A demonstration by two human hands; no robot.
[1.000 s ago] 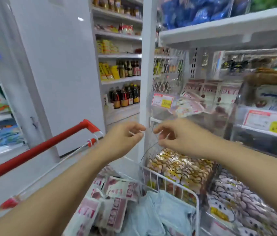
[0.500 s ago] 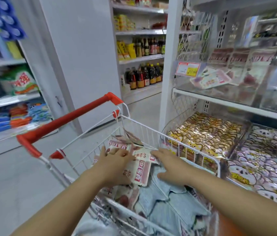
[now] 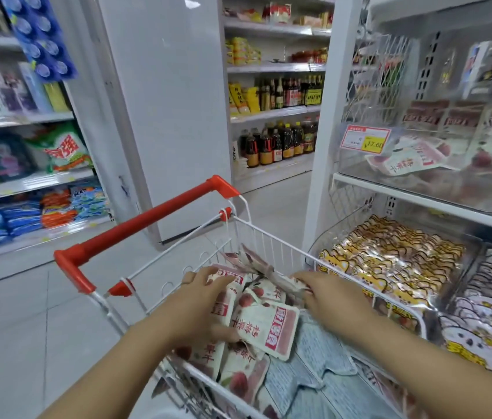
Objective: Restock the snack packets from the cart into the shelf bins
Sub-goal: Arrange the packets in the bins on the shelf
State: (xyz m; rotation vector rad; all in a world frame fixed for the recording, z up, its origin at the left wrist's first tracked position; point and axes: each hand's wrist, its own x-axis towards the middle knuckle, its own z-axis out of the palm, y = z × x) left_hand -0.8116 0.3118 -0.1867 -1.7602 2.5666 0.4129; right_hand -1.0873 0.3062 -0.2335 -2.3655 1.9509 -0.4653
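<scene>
Head: left hand (image 3: 199, 300) and right hand (image 3: 329, 297), grips curled round snack packets (image 3: 264, 328) in the cart (image 3: 272, 237) beside shelf bins (image 3: 405, 189).

The white wire cart with a red handle bar (image 3: 148, 226) stands in the aisle, just left of the white metal shelf unit (image 3: 420, 200). Inside the cart, a heap of pink-and-white snack packets (image 3: 266, 328) fills the left side and a pale blue folded cloth (image 3: 314, 370) lies to the right. The left hand (image 3: 199, 300) grips packets at the heap's left; the right hand (image 3: 329, 297) holds one at its far right. On the unit, a clear plastic bin (image 3: 414, 182) with similar packets sits above and a bin of yellow foil-wrapped snacks (image 3: 390, 258) sits below. Beyond the cart is a white flat panel (image 3: 163, 116), with dark glass sauce bottles (image 3: 281, 143) shelved to its right.
</scene>
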